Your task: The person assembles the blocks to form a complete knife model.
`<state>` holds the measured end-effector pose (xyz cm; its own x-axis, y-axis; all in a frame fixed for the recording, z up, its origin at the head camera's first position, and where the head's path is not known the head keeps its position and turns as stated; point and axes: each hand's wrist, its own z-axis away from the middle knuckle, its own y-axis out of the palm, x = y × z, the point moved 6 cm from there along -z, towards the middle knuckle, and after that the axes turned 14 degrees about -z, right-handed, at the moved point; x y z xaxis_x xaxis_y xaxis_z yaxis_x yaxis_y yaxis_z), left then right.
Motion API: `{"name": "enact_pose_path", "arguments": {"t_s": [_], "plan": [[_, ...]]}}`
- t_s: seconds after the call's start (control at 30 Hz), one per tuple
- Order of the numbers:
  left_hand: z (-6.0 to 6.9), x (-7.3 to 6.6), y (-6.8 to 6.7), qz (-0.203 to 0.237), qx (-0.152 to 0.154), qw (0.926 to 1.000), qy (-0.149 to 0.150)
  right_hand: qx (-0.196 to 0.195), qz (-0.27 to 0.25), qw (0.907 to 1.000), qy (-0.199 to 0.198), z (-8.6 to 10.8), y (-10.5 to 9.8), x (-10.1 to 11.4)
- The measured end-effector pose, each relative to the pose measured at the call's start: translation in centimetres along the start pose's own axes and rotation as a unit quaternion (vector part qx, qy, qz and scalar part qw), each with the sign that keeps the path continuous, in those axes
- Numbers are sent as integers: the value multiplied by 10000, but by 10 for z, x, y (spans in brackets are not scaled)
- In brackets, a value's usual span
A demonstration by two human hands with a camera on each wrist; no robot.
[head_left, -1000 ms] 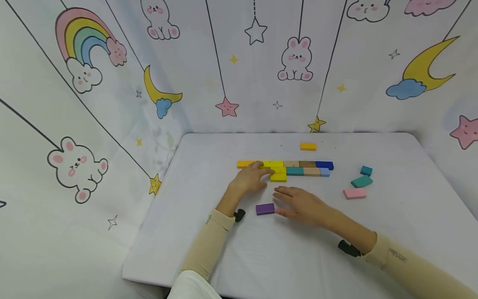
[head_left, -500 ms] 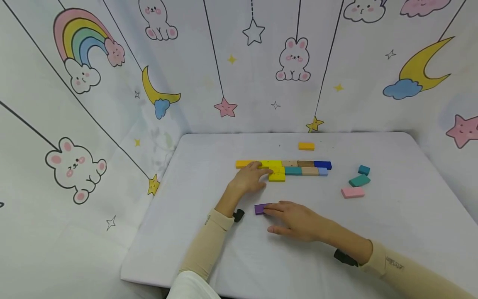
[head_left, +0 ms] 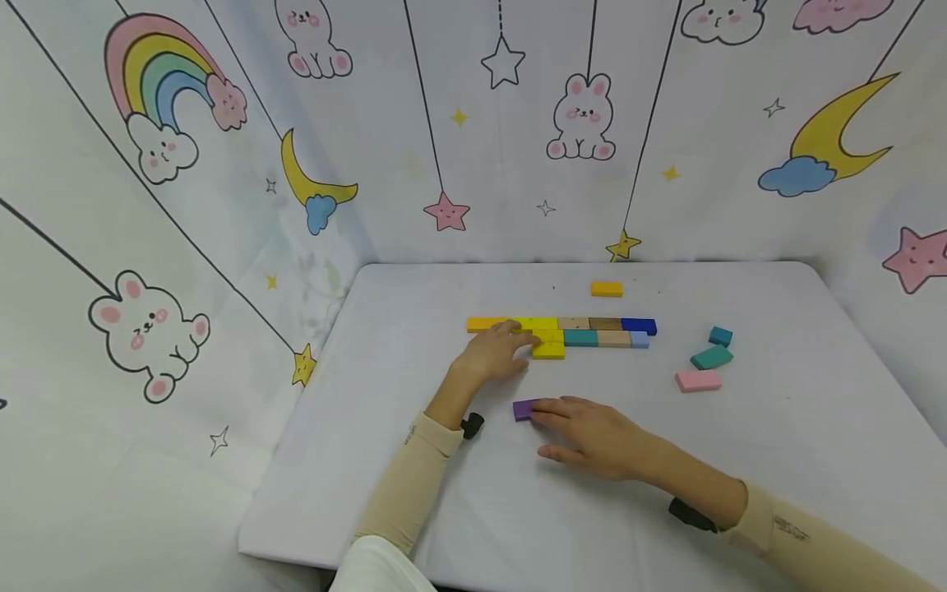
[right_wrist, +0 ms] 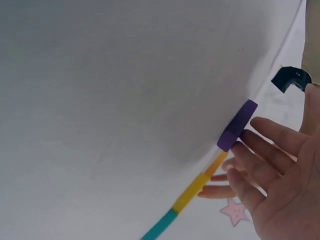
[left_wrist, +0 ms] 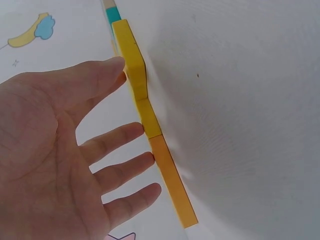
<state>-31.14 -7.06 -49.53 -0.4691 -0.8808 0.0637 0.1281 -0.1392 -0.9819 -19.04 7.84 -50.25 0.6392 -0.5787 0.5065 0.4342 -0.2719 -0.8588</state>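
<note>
My left hand (head_left: 494,353) lies at the left part of two rows of coloured wooden blocks. Its fingertips (left_wrist: 135,129) touch the sides of an orange block (left_wrist: 172,182) and a yellow block (left_wrist: 151,117), and the thumb is against a nearer yellow block (left_wrist: 132,55). Nearer the front, my right hand (head_left: 602,440) has its fairly straight fingertips on a purple block (head_left: 522,410). In the right wrist view the purple block (right_wrist: 237,126) lies against those fingertips, with the thumb apart from it.
The rows also hold teal (head_left: 581,338), tan (head_left: 614,339), brown (head_left: 605,324), dark blue (head_left: 639,326) and light blue blocks (head_left: 639,339). Loose to the right are a pink block (head_left: 698,381), a green one (head_left: 712,357) and a small teal one (head_left: 721,335). A yellow-orange block (head_left: 607,289) lies behind.
My right hand has come from the purple block's right side onto it. Over the last half second hand and block have shifted slightly right and back. The left hand has stayed put.
</note>
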Motion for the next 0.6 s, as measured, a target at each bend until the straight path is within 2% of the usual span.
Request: {"name": "enact_pose_path", "arguments": {"t_s": [0.17,0.6], "plan": [[-2,0,1,-40,20,10000,-5,-102,91,9998,176,5,-3,-8],[-1,0,0,-86,57,9999,30,-283,154,9990,312,19,-13,-24]]}}
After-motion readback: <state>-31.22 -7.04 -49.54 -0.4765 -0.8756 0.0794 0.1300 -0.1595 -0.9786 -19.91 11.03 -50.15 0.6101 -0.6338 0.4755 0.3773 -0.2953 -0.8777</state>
